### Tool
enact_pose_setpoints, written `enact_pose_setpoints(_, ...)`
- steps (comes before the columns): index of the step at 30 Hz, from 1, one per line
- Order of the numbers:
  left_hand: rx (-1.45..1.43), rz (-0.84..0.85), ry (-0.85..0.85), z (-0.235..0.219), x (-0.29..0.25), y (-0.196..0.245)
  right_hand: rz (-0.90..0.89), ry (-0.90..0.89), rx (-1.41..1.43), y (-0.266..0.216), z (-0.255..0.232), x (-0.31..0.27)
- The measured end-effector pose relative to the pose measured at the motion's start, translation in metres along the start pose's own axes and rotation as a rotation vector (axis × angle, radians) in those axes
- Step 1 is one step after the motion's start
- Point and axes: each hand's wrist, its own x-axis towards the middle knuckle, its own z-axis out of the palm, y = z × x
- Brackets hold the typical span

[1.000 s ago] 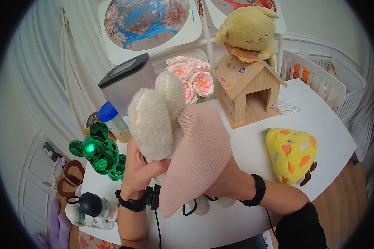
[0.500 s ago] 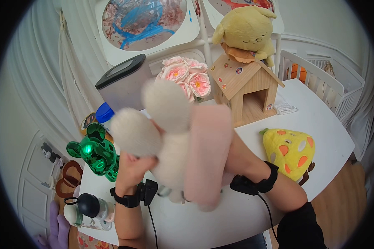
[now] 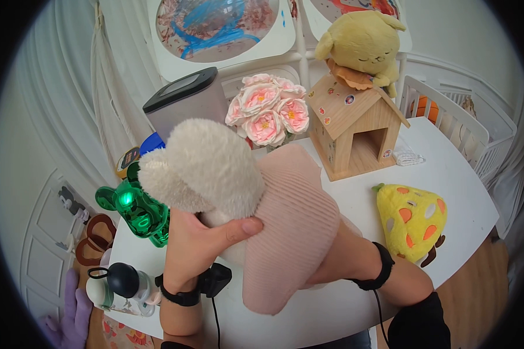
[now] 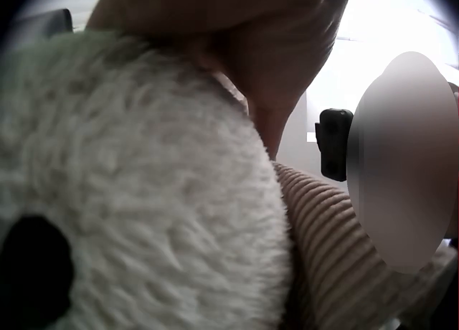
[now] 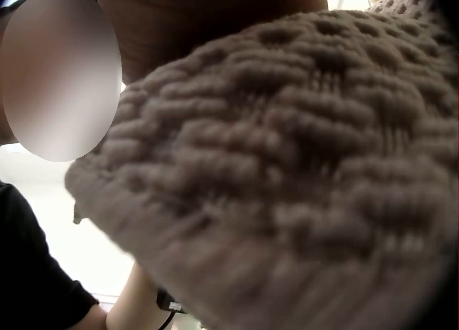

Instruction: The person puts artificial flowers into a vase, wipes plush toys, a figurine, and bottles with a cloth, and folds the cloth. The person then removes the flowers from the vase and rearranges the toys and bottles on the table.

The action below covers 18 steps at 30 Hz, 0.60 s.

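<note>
Pink knit fabric [image 3: 294,224] apparently being fitted onto a white plush [image 3: 215,166].
Above the surface [image 3: 343,314], the left grip [image 3: 199,241] clasps the plush; the right grip [image 3: 336,259] is partly behind the fabric, its hold impossible to tell. The next move likely calls for steadying the plush.

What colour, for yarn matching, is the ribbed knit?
Pale pink ribbed knit, best in the head view.

Before me, white worktop [image 3: 466,189]. I note: wooden house [image 3: 364,123], yellow plush animal [image 3: 361,46] on its roof; pink flowers [image 3: 268,110] just left of it; spotted yellow plush toy [image 3: 412,224] right, nearer me; shiny green figure [image 3: 141,214] with round ears, left side.
</note>
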Motion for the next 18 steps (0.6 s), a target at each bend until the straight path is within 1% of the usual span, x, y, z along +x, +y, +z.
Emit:
enact_pose_setpoints(1,-0.004,0.001,0.01,-0.002,0.0,-0.002,-0.002,-0.01,-0.001,-0.003,0.0,0.0)
enact_pose_setpoints(3,-0.108,-0.024,-0.011,-0.007,0.0,-0.008,-0.062,-0.003,-0.009,-0.006,0.0,0.0)
enact_pose_setpoints(7,-0.148,-0.023,-0.014,-0.012,0.003,-0.029,-0.077,0.011,-0.025,-0.01,-0.002,0.004)
enact_pose_setpoints(9,-0.16,0.193,-0.177,-0.009,0.01,-0.041,-0.027,0.021,-0.079,-0.011,-0.004,0.012)
enact_pose_setpoints(10,-0.161,0.189,-0.18,-0.009,0.015,-0.047,-0.023,0.023,-0.078,-0.01,-0.004,0.013)
enact_pose_setpoints(12,-0.162,0.379,-0.323,-0.009,0.022,-0.055,-0.031,0.037,-0.071,-0.004,-0.003,0.014)
enact_pose_setpoints(16,-0.184,0.384,-0.361,-0.002,0.023,-0.052,-0.058,0.072,-0.071,0.014,-0.004,0.014)
enact_pose_setpoints(18,-0.131,0.392,-0.325,-0.004,0.023,-0.055,-0.072,0.093,-0.067,0.022,-0.003,0.014)
